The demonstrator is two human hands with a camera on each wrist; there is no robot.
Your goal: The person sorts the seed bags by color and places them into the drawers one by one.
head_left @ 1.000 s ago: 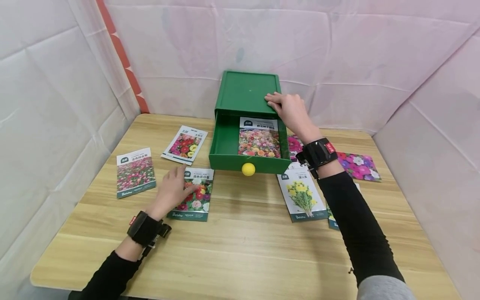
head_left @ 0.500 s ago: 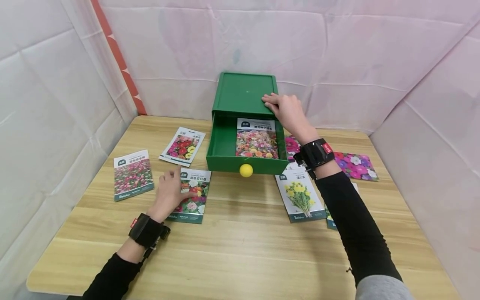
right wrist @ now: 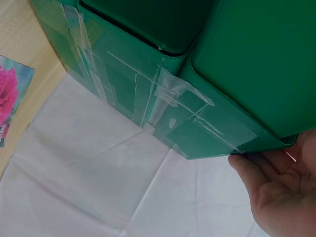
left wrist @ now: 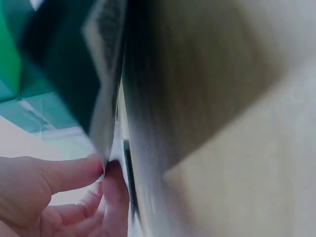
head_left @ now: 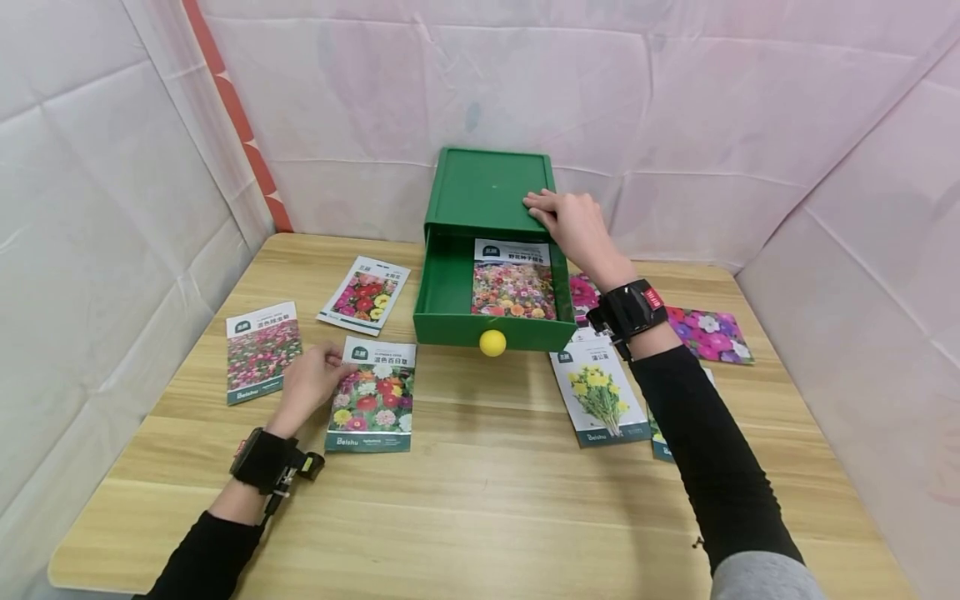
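Head view shows the wooden table (head_left: 495,508) under both your arms, and past your right hand (head_left: 573,225) the green drawer box (head_left: 487,187) standing against the white sheeting. Your right hand lies flat on the near right edge of the box top, fingers straight — pressing down, gripping nothing; the right wrist view shows the palm (right wrist: 286,197) at the box's corner with clear tape on the green side wall. Directly below that hand the drawer (head_left: 450,287) is pulled out toward you, with a flower seed packet (head_left: 513,279) lying inside and a yellow knob (head_left: 492,342) on its front.

Your left hand (head_left: 307,383) pinches the left edge of the mixed-flower seed packet (head_left: 371,396), which lies on the table just right of that hand, between it and the drawer front. In the left wrist view thumb and fingers (left wrist: 74,173) close on the packet's thin edge; the rest is blurred.

Left of your left hand lies a meadow packet (head_left: 262,352); beyond it, a red-and-yellow flower packet (head_left: 365,294). Beneath your right forearm lies a yellow-flower packet (head_left: 600,392) — a pink-and-purple one (head_left: 712,333) lies further right.
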